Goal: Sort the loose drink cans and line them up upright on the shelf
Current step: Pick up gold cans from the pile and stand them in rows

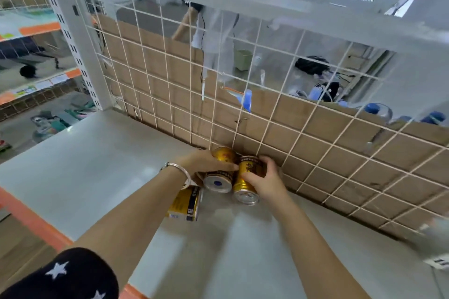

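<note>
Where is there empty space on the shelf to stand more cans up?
Wide bare shelf lies left, between the orange edge and the wire grid; more lies right of the right hand. It's crowded at the cans by the left hand.

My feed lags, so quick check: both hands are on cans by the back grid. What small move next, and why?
Probably tip the right-hand can upright by the wire grid. The right hand grips it lying down, silver end toward the camera; the left hand grips the left-hand can likewise, and a third can lies loose beside them.
</note>
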Tool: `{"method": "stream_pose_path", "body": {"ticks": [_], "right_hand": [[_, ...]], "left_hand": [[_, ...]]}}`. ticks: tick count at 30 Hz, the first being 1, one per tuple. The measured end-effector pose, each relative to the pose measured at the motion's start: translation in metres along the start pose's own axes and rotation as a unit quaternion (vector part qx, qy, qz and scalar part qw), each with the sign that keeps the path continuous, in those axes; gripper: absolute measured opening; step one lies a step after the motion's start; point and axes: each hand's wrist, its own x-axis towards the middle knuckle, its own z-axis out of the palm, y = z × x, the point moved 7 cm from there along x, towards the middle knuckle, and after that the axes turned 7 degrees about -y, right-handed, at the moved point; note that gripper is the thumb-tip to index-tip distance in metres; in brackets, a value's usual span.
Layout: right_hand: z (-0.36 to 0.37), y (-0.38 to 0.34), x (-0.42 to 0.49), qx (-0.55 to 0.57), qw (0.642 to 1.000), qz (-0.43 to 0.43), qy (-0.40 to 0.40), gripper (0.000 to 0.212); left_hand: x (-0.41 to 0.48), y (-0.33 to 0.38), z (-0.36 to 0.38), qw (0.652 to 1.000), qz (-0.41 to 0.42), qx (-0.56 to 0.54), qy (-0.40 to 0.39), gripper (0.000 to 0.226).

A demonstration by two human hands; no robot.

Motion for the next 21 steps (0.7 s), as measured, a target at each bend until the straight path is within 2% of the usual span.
{"method": "stream_pose_path", "body": {"ticks": [5,9,11,13,16,18,21], "right_hand": [[-0.008,0.005,-0.003,-0.042,0.996,0.081,-0.023,0.091],[-0.011,0.022,-0.019,0.015,0.994,0.108,-0.007,0.100],[-0.018,0.027,-0.027,0.070,0.993,0.092,0.019,0.096],[-0.022,0.035,-0.035,0.152,0.983,0.101,0.034,0.088],[-0.027,0.054,-0.051,0.362,0.919,0.144,0.052,0.058],[-0.035,0.063,-0.064,0.453,0.879,0.141,0.045,0.037],[-0.060,0.069,-0.087,0.515,0.850,0.097,0.051,0.034]], "left_hand": [[0.008,0.007,0.019,0.997,-0.018,0.070,-0.036,0.052],[0.009,0.017,0.037,0.994,-0.004,0.102,-0.049,0.053],[0.009,0.025,0.042,0.992,0.012,0.116,-0.050,0.055],[0.007,0.031,0.047,0.993,0.028,0.096,-0.059,0.047],[-0.001,0.039,0.061,0.995,0.060,0.009,-0.081,0.034],[-0.009,0.046,0.081,0.987,0.080,-0.068,-0.125,0.035],[-0.025,0.071,0.110,0.954,0.105,-0.211,-0.185,0.032]]}}
